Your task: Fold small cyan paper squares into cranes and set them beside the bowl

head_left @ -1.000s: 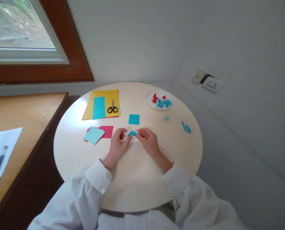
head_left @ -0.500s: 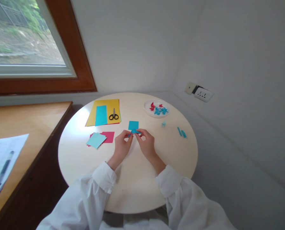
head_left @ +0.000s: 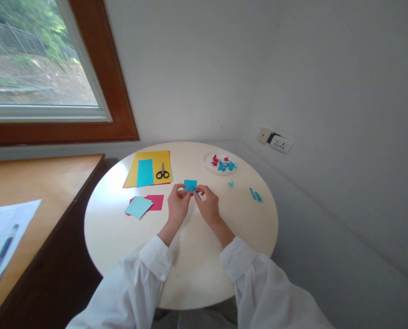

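Between the fingertips of my left hand [head_left: 178, 204] and my right hand [head_left: 207, 204] is a small folded blue paper [head_left: 192, 188]. Both hands are closed in a pinch on it, one from each side, above the middle of the round table. Fingers cover part of its folds, so its exact shape is unclear. Just behind it lies a flat blue paper square [head_left: 190, 182]. To the left of my left hand, a pale blue square [head_left: 139, 207] rests on several pinkish-red squares [head_left: 156, 202].
Scissors [head_left: 162, 172] and a blue strip [head_left: 145, 172] lie on yellow sheets [head_left: 131, 176]. A white plate [head_left: 207, 167] holds several red and blue folded papers. A crumpled light-blue piece [head_left: 230, 183] and blue scraps [head_left: 258, 197] lie right. A wooden desk [head_left: 63, 176] stands left.
The view has shifted slightly, so the table sits lower in the picture. Both hands still pinch the blue paper, which now looks more gathered between closer fingertips.
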`<action>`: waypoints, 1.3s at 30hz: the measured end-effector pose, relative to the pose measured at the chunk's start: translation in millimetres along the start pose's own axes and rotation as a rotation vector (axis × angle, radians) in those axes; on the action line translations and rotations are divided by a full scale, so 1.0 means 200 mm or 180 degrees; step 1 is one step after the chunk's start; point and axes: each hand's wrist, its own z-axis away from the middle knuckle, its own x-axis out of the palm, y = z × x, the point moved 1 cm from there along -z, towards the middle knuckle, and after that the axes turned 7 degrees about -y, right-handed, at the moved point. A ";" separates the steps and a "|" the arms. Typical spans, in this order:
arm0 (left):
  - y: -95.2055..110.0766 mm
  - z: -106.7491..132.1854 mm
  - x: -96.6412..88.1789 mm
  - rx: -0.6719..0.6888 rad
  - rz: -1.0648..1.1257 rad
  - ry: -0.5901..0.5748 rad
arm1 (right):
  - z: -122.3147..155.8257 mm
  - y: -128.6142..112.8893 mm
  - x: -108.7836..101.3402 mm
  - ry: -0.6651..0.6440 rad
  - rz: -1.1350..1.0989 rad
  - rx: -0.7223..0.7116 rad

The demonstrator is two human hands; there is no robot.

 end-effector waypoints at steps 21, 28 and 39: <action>-0.13 -0.02 0.01 0.0126 -0.0073 0.0130 | 0.04 0.06 0.05 -0.0382 0.1077 -0.0485; -0.08 -0.04 -0.05 -0.0133 0.0354 -0.0012 | 0.04 0.00 0.00 -0.0512 0.0572 -0.0777; -0.10 -0.05 -0.07 -0.1158 0.1496 -0.0394 | 0.02 0.07 -0.02 -0.0232 -0.0888 0.0311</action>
